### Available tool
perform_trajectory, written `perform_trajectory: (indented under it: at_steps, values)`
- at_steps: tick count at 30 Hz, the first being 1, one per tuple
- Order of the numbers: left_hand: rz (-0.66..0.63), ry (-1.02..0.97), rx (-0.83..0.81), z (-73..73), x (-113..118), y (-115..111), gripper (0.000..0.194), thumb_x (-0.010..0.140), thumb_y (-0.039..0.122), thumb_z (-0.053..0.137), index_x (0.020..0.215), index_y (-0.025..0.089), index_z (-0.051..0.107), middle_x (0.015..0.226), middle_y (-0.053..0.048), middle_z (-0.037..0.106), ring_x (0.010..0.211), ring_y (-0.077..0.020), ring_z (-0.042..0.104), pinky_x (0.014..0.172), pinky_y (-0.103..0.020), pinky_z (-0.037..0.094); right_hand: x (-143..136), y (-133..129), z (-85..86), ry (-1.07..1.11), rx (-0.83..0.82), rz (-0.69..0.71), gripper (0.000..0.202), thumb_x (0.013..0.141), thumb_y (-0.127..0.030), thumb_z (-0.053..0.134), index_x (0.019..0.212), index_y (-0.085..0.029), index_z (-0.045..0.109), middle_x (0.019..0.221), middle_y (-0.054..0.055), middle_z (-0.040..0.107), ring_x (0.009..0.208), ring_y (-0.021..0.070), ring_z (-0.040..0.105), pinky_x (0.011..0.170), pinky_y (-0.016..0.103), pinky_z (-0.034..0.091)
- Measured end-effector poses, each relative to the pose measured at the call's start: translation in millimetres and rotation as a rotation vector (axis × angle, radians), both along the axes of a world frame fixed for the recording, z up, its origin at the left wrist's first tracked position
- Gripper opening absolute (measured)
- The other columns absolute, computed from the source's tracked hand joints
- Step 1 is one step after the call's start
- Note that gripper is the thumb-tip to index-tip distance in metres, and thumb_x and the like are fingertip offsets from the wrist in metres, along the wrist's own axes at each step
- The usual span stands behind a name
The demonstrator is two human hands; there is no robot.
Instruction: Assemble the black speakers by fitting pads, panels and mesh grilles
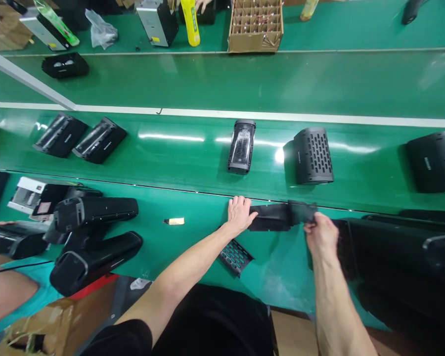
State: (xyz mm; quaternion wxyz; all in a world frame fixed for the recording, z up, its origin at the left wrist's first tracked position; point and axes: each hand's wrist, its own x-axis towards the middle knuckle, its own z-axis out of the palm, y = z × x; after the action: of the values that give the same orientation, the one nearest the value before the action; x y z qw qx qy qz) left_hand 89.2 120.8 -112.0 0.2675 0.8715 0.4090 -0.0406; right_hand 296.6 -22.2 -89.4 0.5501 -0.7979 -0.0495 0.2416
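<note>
A flat black part lies on the green table between my two hands. My left hand rests on its left end, fingers bent over the edge. At the right, my right hand pinches the end of a thin dark sheet, which overlaps the right side of the black part. Just below my left hand, a black perforated grille sits partly under my left forearm. The undersides of both pieces between my hands are hidden.
Beyond my hands, a green belt carries black housings and perforated ones. Large black casings stand at the right. Stacked black casings and a person's arm are at the left. A small yellow-handled item lies nearer.
</note>
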Motion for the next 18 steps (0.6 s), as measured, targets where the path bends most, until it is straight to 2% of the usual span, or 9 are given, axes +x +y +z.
perform_trajectory:
  at_steps: [3,6,9,11,13,15,16,18]
  values:
    - [-0.005,0.014,-0.002,0.8,0.2,0.7,0.037,0.095,0.049,0.073,0.114,0.019,0.063,0.121,-0.013,0.063,0.117,-0.0318,0.053,0.100,-0.046,0.040,38.6,-12.2,28.2,-0.054,0.097,-0.173,0.041,0.068,-0.057,0.077,0.071,-0.027,0.048,0.055,-0.008,0.043,0.046,0.0110,0.037,0.040,0.024,0.028]
    - [-0.003,0.017,-0.001,1.3,2.9,1.7,0.037,0.094,0.048,0.073,0.114,0.018,0.063,0.121,-0.014,0.063,0.117,-0.0321,0.053,0.099,-0.046,0.040,57.4,-26.8,53.3,-0.075,0.276,-0.253,0.029,0.070,-0.038,0.082,0.068,-0.027,0.055,0.063,-0.002,0.055,0.057,0.0166,0.056,0.048,0.031,0.047]
    - [0.011,0.021,-0.013,2.7,6.8,4.9,0.037,0.093,0.046,0.075,0.114,0.017,0.063,0.121,-0.014,0.063,0.119,-0.0330,0.053,0.101,-0.047,0.040,54.4,-37.4,70.5,-0.062,0.459,-0.310,0.022,0.067,-0.025,0.084,0.066,-0.025,0.062,0.065,-0.002,0.059,0.062,0.0170,0.062,0.057,0.033,0.056]
    - [0.035,0.024,-0.038,6.1,9.7,7.8,0.038,0.090,0.042,0.078,0.114,0.017,0.063,0.122,-0.015,0.063,0.121,-0.0338,0.053,0.104,-0.048,0.040,41.0,-39.2,78.8,0.029,0.499,-0.298,0.017,0.067,-0.027,0.085,0.069,-0.024,0.068,0.069,-0.002,0.066,0.066,0.0168,0.066,0.063,0.033,0.060]
    - [0.100,-0.017,-0.090,12.3,11.8,8.9,0.038,0.088,0.039,0.080,0.115,0.018,0.063,0.124,-0.015,0.063,0.124,-0.0345,0.053,0.108,-0.049,0.039,18.4,-36.7,85.3,0.210,0.512,-0.231,0.016,0.070,-0.033,0.085,0.077,-0.024,0.074,0.082,0.001,0.076,0.080,0.0204,0.074,0.080,0.038,0.064]
    - [0.199,-0.178,-0.238,21.2,10.9,5.1,0.041,0.088,0.039,0.080,0.119,0.018,0.063,0.129,-0.015,0.063,0.128,-0.0336,0.053,0.112,-0.049,0.039,-11.8,-32.1,88.8,0.396,0.524,-0.152,0.020,0.076,-0.039,0.083,0.089,-0.024,0.079,0.097,0.006,0.082,0.099,0.0259,0.077,0.099,0.047,0.061]
    - [0.248,-0.305,-0.386,26.3,8.8,1.0,0.045,0.089,0.043,0.079,0.123,0.019,0.062,0.132,-0.015,0.064,0.129,-0.0324,0.054,0.112,-0.048,0.040,-28.6,-30.0,88.9,0.470,0.532,-0.120,0.022,0.080,-0.041,0.081,0.095,-0.025,0.081,0.104,0.007,0.083,0.108,0.0279,0.076,0.106,0.050,0.057]
    - [0.323,-0.575,-0.841,36.9,0.7,-11.4,0.057,0.089,0.058,0.076,0.128,0.019,0.062,0.135,-0.016,0.065,0.128,-0.0298,0.059,0.110,-0.046,0.044,-62.2,-27.5,85.1,0.597,0.553,-0.072,0.025,0.087,-0.044,0.075,0.106,-0.028,0.081,0.116,0.008,0.082,0.122,0.0300,0.073,0.116,0.055,0.049]
